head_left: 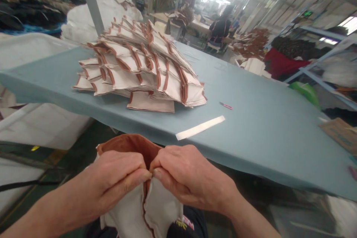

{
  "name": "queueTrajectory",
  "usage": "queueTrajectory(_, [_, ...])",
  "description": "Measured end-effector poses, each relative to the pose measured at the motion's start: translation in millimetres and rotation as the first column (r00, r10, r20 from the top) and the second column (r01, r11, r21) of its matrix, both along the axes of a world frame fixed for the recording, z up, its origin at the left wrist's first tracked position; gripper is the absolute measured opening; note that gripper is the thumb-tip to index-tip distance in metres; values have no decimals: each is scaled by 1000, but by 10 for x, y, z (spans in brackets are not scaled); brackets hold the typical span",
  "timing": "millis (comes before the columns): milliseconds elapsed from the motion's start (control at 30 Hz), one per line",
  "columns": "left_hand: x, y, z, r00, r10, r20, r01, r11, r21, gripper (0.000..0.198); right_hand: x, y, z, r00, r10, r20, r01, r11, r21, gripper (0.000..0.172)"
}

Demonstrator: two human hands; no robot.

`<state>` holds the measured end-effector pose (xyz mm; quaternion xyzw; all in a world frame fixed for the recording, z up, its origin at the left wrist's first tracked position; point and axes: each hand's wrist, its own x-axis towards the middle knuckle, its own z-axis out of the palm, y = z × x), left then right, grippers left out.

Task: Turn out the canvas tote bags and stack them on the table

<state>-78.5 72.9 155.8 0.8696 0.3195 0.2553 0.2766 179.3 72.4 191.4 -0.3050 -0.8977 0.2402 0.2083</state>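
Observation:
Both my hands grip one cream canvas bag with a brown lining (145, 208), held in front of me below the table edge. My left hand (117, 180) pinches its brown-trimmed rim from the left, fingers closed. My right hand (185, 176) pinches the same rim from the right, thumbs meeting at the seam. The bag's brown inside shows above my knuckles. On the blue-grey table (264, 134) beyond lies a fanned pile of several similar cream pieces with brown trim (142, 67).
A white strip (200, 127) and a small pink tool (225, 105) lie on the table near the pile. White sacks stand at the left. A seated person (220, 29) works at a far table. Shelves with fabric line the right.

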Motion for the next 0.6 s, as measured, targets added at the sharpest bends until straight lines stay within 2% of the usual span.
queueTrajectory(133, [-5,57,-73,999,-48,19,49,998,-37,40,10,-43,-77,996,-21,88,18,999,41,18])
queueTrajectory(267, [48,79,65,995,-81,-65,80,997,-5,34,-6,-93,-35,980,-43,196,25,995,92,13])
queueTrajectory(333, [97,49,125,994,-86,-65,91,992,82,36,-4,-86,-10,988,-39,152,26,996,85,16])
queueTrajectory(433, [160,-47,114,999,-49,-10,50,981,186,37,39,-10,-54,1000,-3,-29,4,1000,14,23])
queueTrajectory(500, [171,-106,54,1000,-25,19,22,990,142,38,106,81,-152,989,-1,-150,-11,997,-76,27])
queueTrajectory(600, [127,-125,-44,997,68,-33,-70,996,-52,40,237,241,-365,977,-96,-192,52,974,-222,34])
